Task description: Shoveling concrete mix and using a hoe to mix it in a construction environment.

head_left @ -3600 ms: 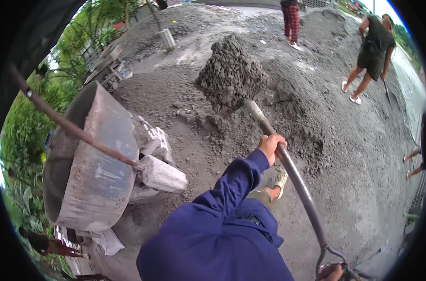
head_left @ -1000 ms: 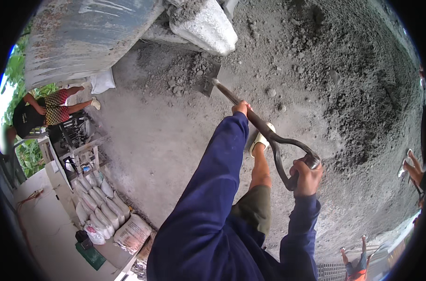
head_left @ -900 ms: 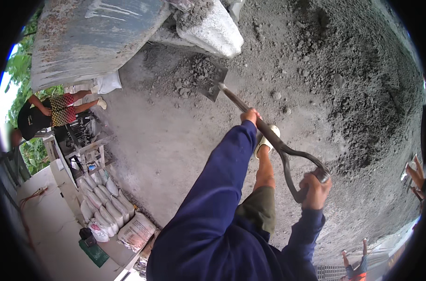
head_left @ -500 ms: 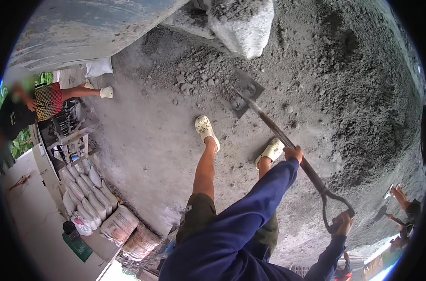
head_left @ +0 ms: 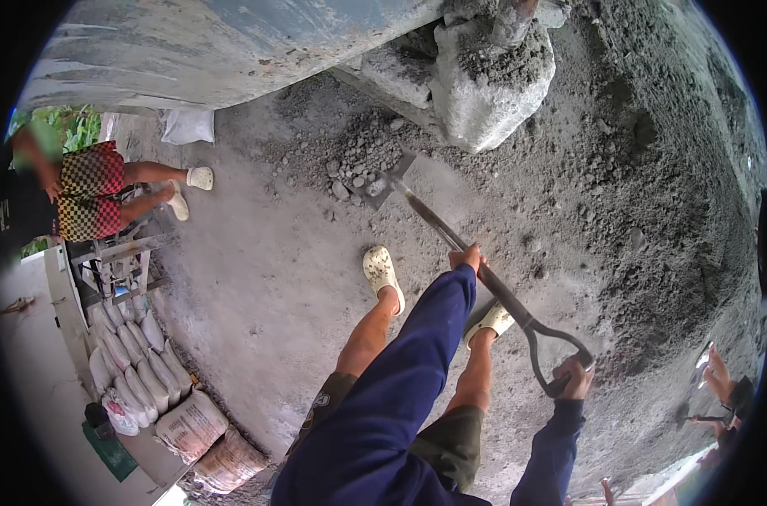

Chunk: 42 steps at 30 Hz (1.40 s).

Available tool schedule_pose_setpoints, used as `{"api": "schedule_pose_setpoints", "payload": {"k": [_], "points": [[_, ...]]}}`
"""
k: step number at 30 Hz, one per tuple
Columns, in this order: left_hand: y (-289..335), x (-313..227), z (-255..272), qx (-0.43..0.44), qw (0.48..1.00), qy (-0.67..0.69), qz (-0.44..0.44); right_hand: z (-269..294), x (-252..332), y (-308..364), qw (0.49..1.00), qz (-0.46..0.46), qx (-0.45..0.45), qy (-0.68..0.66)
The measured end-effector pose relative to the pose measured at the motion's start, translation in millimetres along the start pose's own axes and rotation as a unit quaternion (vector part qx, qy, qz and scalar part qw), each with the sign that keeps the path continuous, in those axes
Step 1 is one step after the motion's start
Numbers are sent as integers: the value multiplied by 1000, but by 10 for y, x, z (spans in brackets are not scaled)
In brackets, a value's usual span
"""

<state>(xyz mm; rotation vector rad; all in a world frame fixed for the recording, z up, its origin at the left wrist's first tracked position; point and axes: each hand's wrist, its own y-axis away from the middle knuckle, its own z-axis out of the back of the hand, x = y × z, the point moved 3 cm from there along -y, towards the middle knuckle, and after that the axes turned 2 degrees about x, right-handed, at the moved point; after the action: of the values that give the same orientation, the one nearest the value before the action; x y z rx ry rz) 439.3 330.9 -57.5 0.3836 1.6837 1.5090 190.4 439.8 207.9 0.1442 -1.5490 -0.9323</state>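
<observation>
Both my hands hold a shovel [head_left: 503, 295] with a long shaft and a D-shaped grip. My left hand [head_left: 468, 258] is closed round the middle of the shaft. At the upper end, my right hand [head_left: 575, 378] wraps the crossbar of the grip. The flat metal blade lies low at the edge of a small heap of grey gravel [head_left: 358, 156], with some lumps against and partly over it. My feet, in pale clogs [head_left: 382, 268], stand apart on the dusty ground just behind the blade.
A large pale rock-like block [head_left: 493, 84] stands beyond the blade, under a big grey metal surface [head_left: 231, 51]. Loose grey sand [head_left: 653, 211] slopes up at right. Filled sacks [head_left: 143, 363] are stacked at left. One person [head_left: 88, 190] stands at far left; others work at far right.
The shovel has swung left and forward, its blade reaching the gravel heap from the sandy ground. Both my hands moved left with it, still gripping. The person at left has shifted their legs.
</observation>
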Motion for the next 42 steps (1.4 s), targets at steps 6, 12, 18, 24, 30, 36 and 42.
{"api": "schedule_pose_setpoints", "payload": {"k": [6,12,18,24,30,36,42], "points": [[961,130,457,14,1000,-12,-11,499,-98,781,999,-30,-9,-36],[1762,90,1616,10,998,-53,39,841,248,1927,990,-95,86,-66],[3271,-485,1914,-29,998,1,-58,894,1154,2388,990,-33,128,-51],[3957,-1017,1847,-124,990,-27,-57,651,1256,1960,964,-15,227,-139],[4651,-2347,2079,-160,914,72,-365,-9,1479,1961,890,-55,357,-279],[5780,-3409,1873,-184,806,57,-559,-893,1757,2293,778,-218,414,-419],[5270,-3596,1934,-144,821,11,-552,-1057,1570,2251,786,-285,383,-392]]}}
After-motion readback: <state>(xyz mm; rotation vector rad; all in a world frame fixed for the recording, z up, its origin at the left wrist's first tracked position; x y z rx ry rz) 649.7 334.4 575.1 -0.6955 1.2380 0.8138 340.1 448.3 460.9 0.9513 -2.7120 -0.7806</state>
